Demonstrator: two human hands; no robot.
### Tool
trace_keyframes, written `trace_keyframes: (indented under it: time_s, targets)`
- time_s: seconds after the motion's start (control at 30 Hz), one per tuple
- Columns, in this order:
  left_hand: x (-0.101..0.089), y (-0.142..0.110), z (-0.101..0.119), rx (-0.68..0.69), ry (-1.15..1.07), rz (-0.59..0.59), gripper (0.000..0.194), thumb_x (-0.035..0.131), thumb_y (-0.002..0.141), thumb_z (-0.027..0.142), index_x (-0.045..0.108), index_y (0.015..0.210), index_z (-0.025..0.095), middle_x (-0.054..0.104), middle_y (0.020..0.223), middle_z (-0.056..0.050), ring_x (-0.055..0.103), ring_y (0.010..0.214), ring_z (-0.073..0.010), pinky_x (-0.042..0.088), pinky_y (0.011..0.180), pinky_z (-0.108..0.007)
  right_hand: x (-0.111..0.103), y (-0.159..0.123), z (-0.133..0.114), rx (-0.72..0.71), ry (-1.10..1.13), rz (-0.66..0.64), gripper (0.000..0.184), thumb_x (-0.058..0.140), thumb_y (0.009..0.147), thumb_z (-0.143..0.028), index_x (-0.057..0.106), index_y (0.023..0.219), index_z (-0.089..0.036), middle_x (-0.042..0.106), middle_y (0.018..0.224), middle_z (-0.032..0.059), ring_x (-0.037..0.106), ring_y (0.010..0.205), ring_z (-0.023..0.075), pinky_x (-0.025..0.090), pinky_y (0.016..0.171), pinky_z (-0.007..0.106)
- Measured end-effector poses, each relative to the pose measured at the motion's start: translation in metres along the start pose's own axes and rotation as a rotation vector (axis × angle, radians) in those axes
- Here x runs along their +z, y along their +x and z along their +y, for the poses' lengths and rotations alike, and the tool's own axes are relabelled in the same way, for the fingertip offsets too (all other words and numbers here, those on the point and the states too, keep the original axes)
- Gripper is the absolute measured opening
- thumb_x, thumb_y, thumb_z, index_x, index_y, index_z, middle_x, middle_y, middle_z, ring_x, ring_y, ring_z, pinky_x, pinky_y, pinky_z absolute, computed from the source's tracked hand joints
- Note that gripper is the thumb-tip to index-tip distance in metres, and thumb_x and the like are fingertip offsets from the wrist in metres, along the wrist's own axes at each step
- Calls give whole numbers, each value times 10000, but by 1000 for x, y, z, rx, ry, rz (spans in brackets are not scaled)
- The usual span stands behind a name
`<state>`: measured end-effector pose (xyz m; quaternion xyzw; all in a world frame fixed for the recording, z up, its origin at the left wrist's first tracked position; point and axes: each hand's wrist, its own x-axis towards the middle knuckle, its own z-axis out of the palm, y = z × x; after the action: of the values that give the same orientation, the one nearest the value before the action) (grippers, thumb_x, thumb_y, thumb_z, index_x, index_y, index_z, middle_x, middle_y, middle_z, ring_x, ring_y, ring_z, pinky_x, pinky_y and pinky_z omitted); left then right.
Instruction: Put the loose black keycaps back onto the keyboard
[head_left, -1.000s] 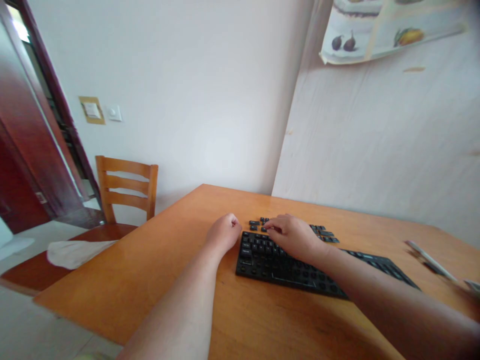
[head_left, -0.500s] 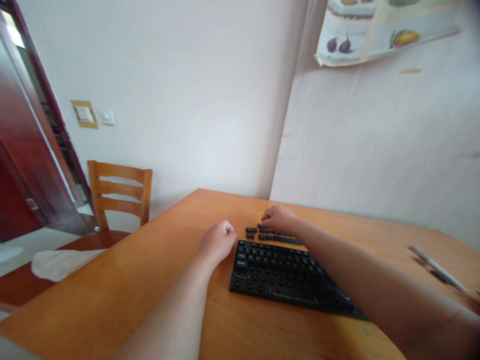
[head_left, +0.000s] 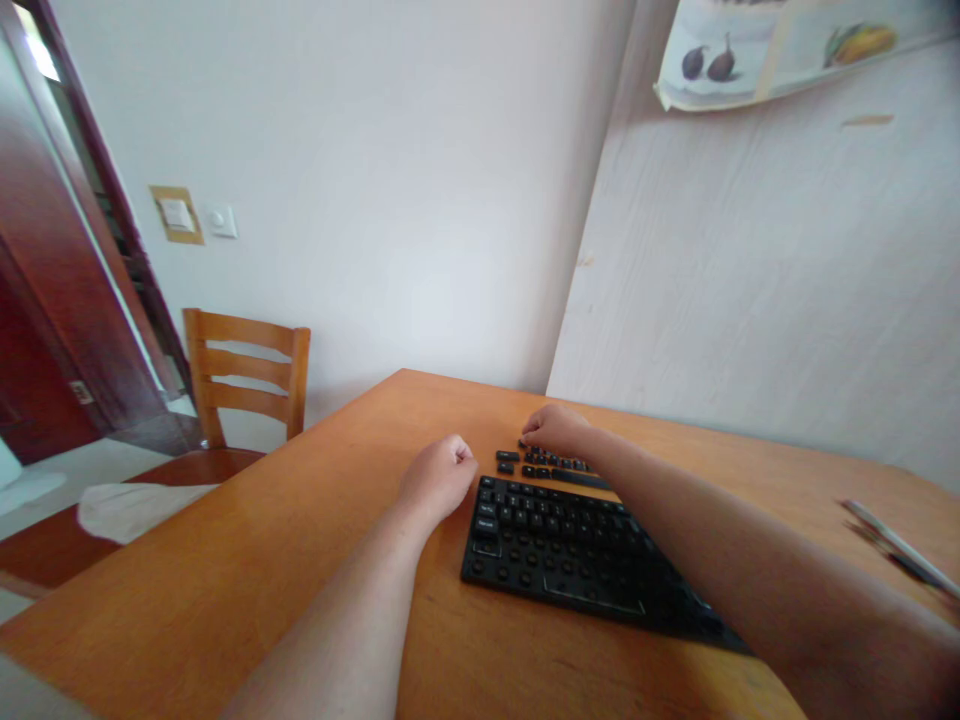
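A black keyboard (head_left: 555,610) lies on the wooden table, with keycaps on its upper rows and bare switches on its lower rows. Behind it, several loose black keycaps (head_left: 507,456) and a long space bar (head_left: 579,478) lie in rows. My right hand (head_left: 555,428) reaches over them, its fingertips pinched at a small keycap (head_left: 522,443) at the far left of the group. My left hand (head_left: 441,474) is curled into a loose fist beside the keyboard's far left corner; the inside of that fist is hidden. My right forearm covers the keyboard's right part.
Slim stick-like items (head_left: 900,545) lie on the table (head_left: 337,560) at the right. A wooden chair (head_left: 247,370) with a white cloth (head_left: 139,508) on its seat stands at the left. Walls rise behind the table; a fruit picture (head_left: 750,70) hangs at upper right.
The view has shifted slightly. My right hand's fingertips now sit closer over the small keycap at the far left. My left hand keeps its curled pose beside the keyboard.
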<state>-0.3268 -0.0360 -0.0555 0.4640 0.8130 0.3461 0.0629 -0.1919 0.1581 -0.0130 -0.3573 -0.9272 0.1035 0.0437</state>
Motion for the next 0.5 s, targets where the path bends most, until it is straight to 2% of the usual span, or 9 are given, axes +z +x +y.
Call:
trace_keyframes:
  time_s: [0.27,0.5]
  targets:
    - [2,1,-1,1,0,10,99,537,801,232,624,753,236,675,739,18,575,680,-153,320,563,-257,2,1,2,-17,-37,-6,169,704,750,-359,797,861,-271,741,832,17,628,734,155,417,611,239]
    - [4,2,-4,4,8,5,96,547,806,248,633,767,234,692,769,13,585,696,-154,319,556,-254,-4,-10,-4,-36,-78,4,194,664,795,-361,798,852,-233,740,838,44,622,730,161,413,628,255]
